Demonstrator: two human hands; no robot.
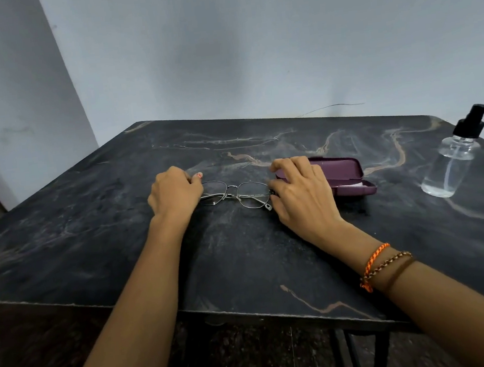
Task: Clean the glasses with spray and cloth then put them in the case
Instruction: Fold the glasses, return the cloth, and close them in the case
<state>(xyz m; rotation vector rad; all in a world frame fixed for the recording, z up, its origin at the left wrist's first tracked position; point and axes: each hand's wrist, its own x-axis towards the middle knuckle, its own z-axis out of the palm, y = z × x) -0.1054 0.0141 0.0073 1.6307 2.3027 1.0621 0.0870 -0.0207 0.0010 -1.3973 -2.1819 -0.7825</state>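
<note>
So both hands are on the glasses (236, 195), which lie flat on the table (90, 229) between them, arms folded. The left hand (174, 192) pinches 1 end of the frame, the right hand (299, 190) curls round the other, probably to lift them evenly. The case (338, 173) sits half open just behind the right hand, the spray bottle (451, 167) well off right. No cloth visible.

The left hand (174, 194) and right hand (301, 190) are covering both ends of the glasses (236, 194), hiding their grip; the right hand is also blocking the case's (344, 172) left end.
</note>
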